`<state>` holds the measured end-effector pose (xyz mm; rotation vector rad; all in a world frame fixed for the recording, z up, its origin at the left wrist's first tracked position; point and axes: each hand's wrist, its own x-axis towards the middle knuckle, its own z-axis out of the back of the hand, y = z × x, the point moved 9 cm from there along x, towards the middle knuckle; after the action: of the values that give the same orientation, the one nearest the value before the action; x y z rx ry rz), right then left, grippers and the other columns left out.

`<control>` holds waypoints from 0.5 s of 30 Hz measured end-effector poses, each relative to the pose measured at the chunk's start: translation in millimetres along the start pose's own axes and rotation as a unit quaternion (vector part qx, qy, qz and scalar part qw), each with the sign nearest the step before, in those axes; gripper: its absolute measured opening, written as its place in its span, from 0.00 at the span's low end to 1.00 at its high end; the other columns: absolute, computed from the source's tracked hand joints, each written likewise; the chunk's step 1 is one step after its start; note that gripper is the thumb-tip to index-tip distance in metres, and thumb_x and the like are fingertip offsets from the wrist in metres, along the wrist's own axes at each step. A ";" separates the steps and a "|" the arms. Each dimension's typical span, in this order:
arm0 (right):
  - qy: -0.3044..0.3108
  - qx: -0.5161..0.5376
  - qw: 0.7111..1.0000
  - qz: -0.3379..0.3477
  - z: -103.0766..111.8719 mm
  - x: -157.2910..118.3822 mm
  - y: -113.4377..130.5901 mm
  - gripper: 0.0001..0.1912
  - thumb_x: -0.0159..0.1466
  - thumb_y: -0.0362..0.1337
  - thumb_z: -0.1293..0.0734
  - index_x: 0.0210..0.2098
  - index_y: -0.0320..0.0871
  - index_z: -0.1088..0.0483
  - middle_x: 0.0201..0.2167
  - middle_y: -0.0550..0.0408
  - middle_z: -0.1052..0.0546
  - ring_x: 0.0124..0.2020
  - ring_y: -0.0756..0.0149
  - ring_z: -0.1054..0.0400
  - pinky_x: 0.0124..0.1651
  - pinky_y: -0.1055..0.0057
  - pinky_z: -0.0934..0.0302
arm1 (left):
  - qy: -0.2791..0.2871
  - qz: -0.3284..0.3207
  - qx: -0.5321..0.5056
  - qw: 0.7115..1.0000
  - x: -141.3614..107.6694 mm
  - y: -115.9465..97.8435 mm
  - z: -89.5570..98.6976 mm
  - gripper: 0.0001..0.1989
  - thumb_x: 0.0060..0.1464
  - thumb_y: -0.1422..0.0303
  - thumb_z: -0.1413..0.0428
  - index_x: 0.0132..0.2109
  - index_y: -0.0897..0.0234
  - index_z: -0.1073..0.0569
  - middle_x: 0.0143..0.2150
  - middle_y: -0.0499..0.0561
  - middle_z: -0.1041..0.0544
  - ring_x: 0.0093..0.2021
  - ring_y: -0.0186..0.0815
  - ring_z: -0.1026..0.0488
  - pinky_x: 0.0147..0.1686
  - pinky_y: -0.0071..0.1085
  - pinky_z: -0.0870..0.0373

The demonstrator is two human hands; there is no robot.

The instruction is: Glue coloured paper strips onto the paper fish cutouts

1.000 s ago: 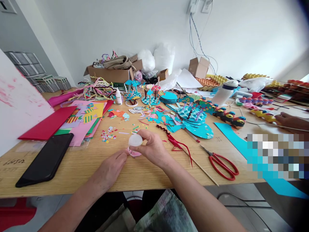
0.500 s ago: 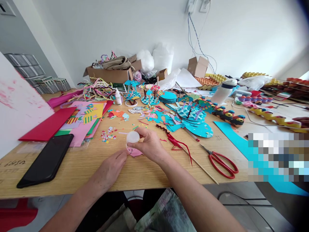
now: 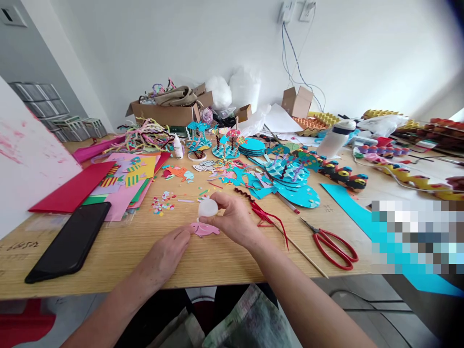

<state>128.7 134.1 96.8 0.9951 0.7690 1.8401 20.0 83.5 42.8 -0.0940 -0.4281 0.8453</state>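
Note:
A pink paper fish [image 3: 207,230] lies flat on the wooden table in front of me. My left hand [image 3: 170,251], its fingers closed together, holds the fish at its left edge. In my right hand [image 3: 232,217] is a white glue bottle [image 3: 208,208], tipped over with its round base toward me and its nozzle down at the fish's upper side. Thumb and fingers wrap the bottle's right side. Small paper scraps [image 3: 163,203] in several colours lie just left of the bottle.
Red-handled scissors [image 3: 335,246], a wooden stick [image 3: 304,256] and red pipe cleaners [image 3: 266,215] lie to the right. A black phone [image 3: 68,241] and coloured paper sheets [image 3: 119,203] are at left. Blue paper pieces [image 3: 297,193] and a cardboard box [image 3: 163,113] sit farther back.
My right hand has moved the glue bottle a little to the right along the fish, showing more of its left part. My left hand has stayed nearly in place.

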 end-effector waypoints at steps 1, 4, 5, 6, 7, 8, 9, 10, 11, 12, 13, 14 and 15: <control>0.001 -0.006 1.000 0.003 -1.8 1.1 0.5 0.09 0.47 0.33 0.29 0.24 0.41 0.35 0.22 0.62 0.33 0.26 0.73 0.41 0.29 0.76 0.48 | -0.002 -0.001 0.002 1.000 0.1 -0.4 0.2 0.16 0.57 0.73 0.64 0.42 0.67 0.33 0.48 0.58 0.27 0.50 0.35 0.31 0.49 0.35 0.33; 0.012 -0.003 1.000 0.002 -2.8 0.7 1.9 0.09 0.47 0.33 0.29 0.24 0.41 0.35 0.22 0.62 0.34 0.26 0.73 0.42 0.29 0.76 0.48 | -0.001 0.001 0.004 1.000 0.4 -0.9 0.6 0.16 0.57 0.73 0.64 0.42 0.67 0.33 0.47 0.57 0.27 0.49 0.35 0.31 0.49 0.35 0.32; 0.015 0.008 1.000 -0.002 -1.3 -0.5 1.9 0.09 0.47 0.33 0.30 0.23 0.41 0.35 0.22 0.62 0.34 0.25 0.73 0.42 0.29 0.76 0.48 | 0.001 0.003 0.002 1.000 0.5 -0.8 0.8 0.16 0.57 0.74 0.64 0.43 0.67 0.33 0.48 0.57 0.27 0.49 0.35 0.31 0.48 0.35 0.32; 0.015 0.024 1.000 -0.007 0.9 -2.0 1.8 0.09 0.47 0.33 0.30 0.23 0.41 0.35 0.22 0.62 0.34 0.25 0.73 0.42 0.28 0.76 0.48 | 0.002 0.005 -0.001 1.000 0.6 -0.8 1.1 0.16 0.57 0.74 0.64 0.43 0.68 0.33 0.48 0.58 0.27 0.49 0.35 0.31 0.48 0.35 0.32; 0.013 0.043 0.999 -0.013 3.6 -3.4 1.3 0.09 0.47 0.33 0.30 0.23 0.41 0.35 0.22 0.63 0.34 0.25 0.73 0.41 0.28 0.77 0.48 | 0.003 0.006 -0.005 1.000 0.7 -0.8 1.3 0.16 0.57 0.74 0.64 0.43 0.68 0.33 0.48 0.58 0.28 0.50 0.36 0.31 0.48 0.36 0.32; 0.008 0.062 0.998 -0.019 6.5 -4.5 0.2 0.09 0.47 0.33 0.30 0.24 0.41 0.35 0.22 0.62 0.33 0.25 0.73 0.41 0.28 0.77 0.47 | 0.004 0.007 -0.009 1.000 0.8 -0.7 1.4 0.16 0.57 0.74 0.64 0.43 0.68 0.33 0.49 0.58 0.28 0.50 0.36 0.32 0.48 0.36 0.32; 0.000 0.076 0.997 -0.025 9.2 -5.2 -1.1 0.09 0.47 0.34 0.30 0.25 0.42 0.35 0.22 0.62 0.33 0.25 0.73 0.40 0.28 0.76 0.46 | 0.004 0.007 -0.013 1.000 0.7 -0.5 1.4 0.16 0.57 0.74 0.64 0.42 0.68 0.33 0.49 0.58 0.28 0.50 0.36 0.32 0.49 0.36 0.32; -0.007 0.084 0.996 -0.029 11.1 -5.3 -2.6 0.09 0.47 0.34 0.30 0.25 0.42 0.35 0.23 0.62 0.32 0.26 0.72 0.39 0.29 0.76 0.46 | 0.002 0.008 -0.017 1.000 0.6 -0.1 1.3 0.16 0.57 0.73 0.64 0.42 0.67 0.33 0.49 0.58 0.28 0.50 0.36 0.32 0.49 0.36 0.32; -0.012 0.084 0.996 -0.033 12.1 -4.9 -4.2 0.09 0.47 0.35 0.30 0.26 0.42 0.35 0.24 0.61 0.31 0.26 0.72 0.39 0.29 0.75 0.45 | -0.001 0.008 -0.019 1.000 0.5 0.4 1.3 0.16 0.57 0.73 0.64 0.43 0.67 0.33 0.48 0.57 0.28 0.50 0.36 0.32 0.49 0.36 0.32; -0.018 0.080 0.996 -0.036 12.5 -4.1 -5.9 0.09 0.47 0.35 0.30 0.26 0.42 0.34 0.24 0.61 0.31 0.27 0.71 0.38 0.30 0.75 0.45 | -0.004 0.009 -0.021 1.000 0.2 1.1 1.1 0.15 0.57 0.73 0.63 0.43 0.66 0.33 0.48 0.56 0.28 0.49 0.35 0.31 0.49 0.36 0.32; -0.023 0.075 0.996 -0.038 12.3 -3.0 -7.4 0.09 0.47 0.35 0.30 0.26 0.41 0.34 0.24 0.61 0.31 0.27 0.71 0.38 0.30 0.75 0.45 | -0.006 0.010 -0.022 1.000 0.0 1.8 0.7 0.15 0.57 0.73 0.63 0.43 0.66 0.33 0.48 0.56 0.27 0.49 0.35 0.31 0.49 0.36 0.33; -0.025 0.070 0.997 -0.037 11.4 -1.8 -8.4 0.09 0.47 0.35 0.30 0.26 0.41 0.35 0.24 0.61 0.31 0.27 0.71 0.39 0.30 0.74 0.45 | -0.007 0.009 -0.023 1.000 -0.3 2.1 0.3 0.15 0.56 0.74 0.63 0.43 0.65 0.34 0.48 0.55 0.27 0.49 0.34 0.31 0.49 0.35 0.33; -0.025 0.067 0.997 -0.036 9.7 -0.5 -9.1 0.09 0.47 0.35 0.30 0.25 0.41 0.35 0.23 0.61 0.32 0.26 0.71 0.39 0.30 0.75 0.45 | -0.006 0.009 -0.024 1.000 -0.5 2.3 -0.3 0.15 0.56 0.74 0.63 0.43 0.65 0.34 0.48 0.55 0.27 0.49 0.34 0.31 0.49 0.35 0.33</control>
<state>141.0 138.5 94.0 1.0809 0.8951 1.7137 18.2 84.8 41.8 -0.1384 -0.4590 0.8535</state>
